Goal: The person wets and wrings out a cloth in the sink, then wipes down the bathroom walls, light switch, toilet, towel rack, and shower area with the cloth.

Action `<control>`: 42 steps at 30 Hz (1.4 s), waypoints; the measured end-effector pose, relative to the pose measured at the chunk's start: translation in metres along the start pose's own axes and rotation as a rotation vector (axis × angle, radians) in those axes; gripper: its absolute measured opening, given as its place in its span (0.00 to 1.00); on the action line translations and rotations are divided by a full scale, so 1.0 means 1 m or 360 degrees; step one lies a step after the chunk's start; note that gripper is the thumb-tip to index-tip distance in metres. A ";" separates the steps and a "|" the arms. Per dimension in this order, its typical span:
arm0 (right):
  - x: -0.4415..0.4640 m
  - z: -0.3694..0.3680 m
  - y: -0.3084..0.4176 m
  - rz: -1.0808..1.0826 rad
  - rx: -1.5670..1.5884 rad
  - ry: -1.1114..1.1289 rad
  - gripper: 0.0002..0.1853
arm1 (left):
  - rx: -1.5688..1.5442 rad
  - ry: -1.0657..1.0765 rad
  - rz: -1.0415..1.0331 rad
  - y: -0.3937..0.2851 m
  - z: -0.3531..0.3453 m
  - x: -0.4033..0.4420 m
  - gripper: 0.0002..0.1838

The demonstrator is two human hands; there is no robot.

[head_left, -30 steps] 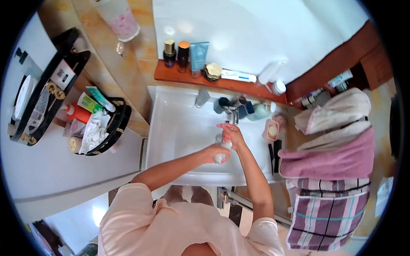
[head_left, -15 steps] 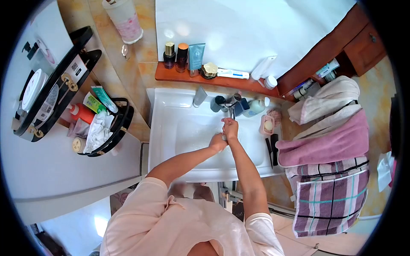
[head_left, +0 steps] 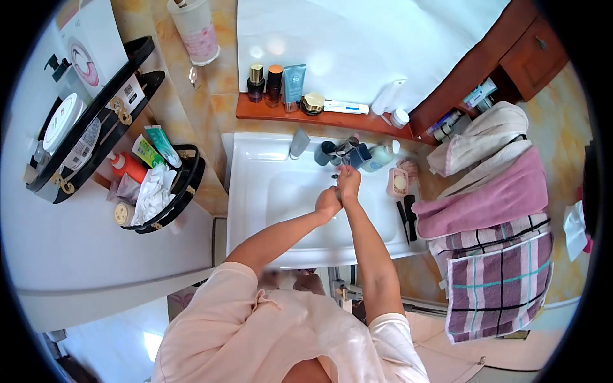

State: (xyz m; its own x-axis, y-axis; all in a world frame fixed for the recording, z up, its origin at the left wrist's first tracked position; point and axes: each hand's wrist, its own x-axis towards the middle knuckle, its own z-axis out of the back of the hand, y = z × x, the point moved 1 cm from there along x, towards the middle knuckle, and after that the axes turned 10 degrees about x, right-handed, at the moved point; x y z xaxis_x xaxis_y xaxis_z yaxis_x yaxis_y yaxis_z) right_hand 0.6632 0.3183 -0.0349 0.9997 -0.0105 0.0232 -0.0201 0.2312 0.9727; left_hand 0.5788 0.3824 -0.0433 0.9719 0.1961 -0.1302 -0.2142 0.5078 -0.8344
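Observation:
Over the white sink (head_left: 246, 210), my left hand (head_left: 328, 203) is closed around something mostly hidden; only a small pale part shows by its fingers. Touching it on the right, my right hand (head_left: 348, 183) has its fingers curled together just below the faucet (head_left: 345, 150); what they hold, if anything, is hidden. Behind the hands, a dark cup (head_left: 324, 153) and a dark blue container (head_left: 359, 156) stand on either side of the faucet. A grey tube (head_left: 299, 143) stands at the sink's back left.
Bottles and tubes line a wooden shelf (head_left: 255, 110) behind the sink. At the right are a pale green bottle (head_left: 380, 157), a pink soap dish (head_left: 398, 182), a black comb (head_left: 410, 217) and hanging towels (head_left: 495, 201). A black corner rack (head_left: 185, 191) holds toiletries at the left.
Both hands have moved up toward the faucet. The pale object visible in my left hand a second ago is now mostly hidden. My right fingers, earlier partly stretched out, are now curled.

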 end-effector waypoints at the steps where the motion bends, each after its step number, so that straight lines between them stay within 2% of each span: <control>1: 0.001 0.000 0.000 0.0036 -0.0023 -0.0027 0.11 | 0.0028 -0.0019 -0.0022 0.000 -0.001 0.001 0.19; 3: -0.001 0.001 0.005 0.0103 -0.0072 -0.0079 0.12 | 0.0075 -0.0045 -0.0057 0.001 -0.004 0.003 0.20; 5: -0.008 0.000 0.011 0.0061 0.0110 -0.0099 0.12 | 0.0116 -0.0056 -0.0088 0.004 -0.007 0.007 0.21; 6: -0.013 0.002 0.019 0.0039 0.0201 -0.0114 0.13 | -0.0019 0.0132 -0.0019 0.000 0.000 0.005 0.22; 8: -0.014 0.012 0.026 -0.0080 0.0430 0.0233 0.12 | -0.0278 0.0524 0.0122 -0.011 0.029 -0.002 0.25; 9: -0.015 0.018 0.030 -0.0143 0.0546 0.0403 0.12 | 0.0049 0.0311 -0.0250 0.005 0.026 0.006 0.31; 10: -0.023 0.024 0.042 -0.0083 0.0527 0.0504 0.14 | 0.0111 0.0520 -0.0216 0.009 0.038 0.012 0.34; 11: -0.033 0.032 0.060 -0.0024 0.0508 0.0602 0.16 | 0.0096 0.0536 -0.0364 0.014 0.051 0.015 0.35; 12: -0.040 0.040 0.079 0.0042 0.0489 0.0702 0.20 | 0.0168 0.0498 -0.0503 0.015 0.063 0.015 0.36; 15: -0.060 0.074 0.117 -0.0108 0.0524 0.0760 0.26 | 0.0552 0.0253 -0.0888 0.017 0.097 0.009 0.40; 18: -0.060 0.091 0.072 -0.0374 0.1458 0.1032 0.25 | -0.0707 0.0903 -0.0259 0.023 0.102 -0.002 0.37; 19: -0.063 0.084 0.037 -0.0529 0.1723 0.0954 0.23 | -0.1248 0.1098 -0.0018 0.048 0.083 0.000 0.29; 20: -0.065 0.074 -0.041 -0.0637 0.0932 0.0911 0.26 | -0.0702 0.0996 0.0317 0.065 0.071 -0.002 0.27; 21: -0.080 0.068 -0.076 -0.0554 -0.0005 0.0909 0.28 | -0.0145 0.0869 0.0607 0.081 0.058 -0.004 0.25; 22: -0.095 0.062 -0.110 -0.0519 -0.0930 0.0968 0.30 | 0.0713 0.0676 0.0136 0.119 0.033 -0.010 0.27; 23: -0.113 0.056 -0.118 -0.0294 -0.2012 0.1039 0.31 | 0.1528 0.0398 -0.0386 0.152 0.016 -0.015 0.28; 24: -0.116 0.057 -0.164 0.0243 -0.1340 0.0769 0.29 | 0.1235 0.0269 -0.0673 0.166 0.023 -0.018 0.30; 25: -0.118 0.053 -0.141 0.0023 -0.0635 0.0660 0.25 | 0.0925 0.0164 -0.0942 0.171 0.024 -0.012 0.31; 26: -0.117 0.059 -0.102 -0.0302 -0.0317 0.0787 0.22 | 0.0618 0.0241 -0.0511 0.148 0.036 -0.017 0.31; 27: -0.113 0.064 -0.081 -0.0175 -0.0287 0.0880 0.21 | 0.0389 0.0402 -0.0344 0.120 0.054 -0.019 0.31; 28: -0.114 0.071 -0.051 -0.0170 -0.0173 0.0925 0.21 | 0.0144 0.0508 -0.0314 0.084 0.076 -0.026 0.30; 29: -0.110 0.078 -0.020 -0.0142 -0.0068 0.0968 0.20 | -0.0125 0.0539 -0.0388 0.084 0.082 -0.024 0.29; 31: -0.106 0.089 0.011 -0.0299 0.0943 0.1008 0.21 | -0.0672 0.0864 -0.0184 0.041 0.110 -0.036 0.26; 34: -0.111 0.100 0.004 -0.0826 0.1498 0.0972 0.22 | -0.1861 0.1132 0.0255 0.032 0.105 -0.041 0.21; 35: -0.123 0.100 0.006 -0.0571 0.0034 0.1027 0.23 | -0.0931 0.0855 0.0120 0.055 0.095 -0.029 0.20; 36: -0.140 0.103 0.008 -0.0279 -0.1421 0.0921 0.25 | -0.0019 0.0529 -0.0047 0.091 0.076 -0.006 0.19; 37: -0.160 0.112 -0.007 0.0064 -0.1343 0.0812 0.24 | 0.0874 0.0166 -0.0212 0.113 0.064 -0.002 0.18; 38: -0.181 0.125 -0.024 0.0401 -0.1272 0.0699 0.24 | 0.0840 0.0126 -0.0338 0.114 0.057 -0.012 0.19; 40: -0.234 0.156 -0.013 -0.0062 0.0116 0.0519 0.23 | 0.0758 0.0037 -0.0602 0.089 0.044 -0.032 0.19; 41: -0.259 0.175 -0.009 -0.0104 -0.0017 0.0422 0.28 | 0.0434 0.0242 -0.0378 0.077 0.028 -0.048 0.20; 42: -0.287 0.194 -0.006 -0.0020 -0.0006 0.0271 0.28 | 0.0302 0.0379 -0.0536 0.061 0.007 -0.071 0.20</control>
State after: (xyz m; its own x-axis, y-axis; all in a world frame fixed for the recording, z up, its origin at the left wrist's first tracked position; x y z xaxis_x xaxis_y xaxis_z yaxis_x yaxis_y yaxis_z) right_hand 0.3735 0.1313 -0.0028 0.9880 0.1518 -0.0287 -0.0080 0.2357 0.9718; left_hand 0.4962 0.4048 -0.0810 0.9810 -0.1938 -0.0066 0.1252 0.6593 -0.7414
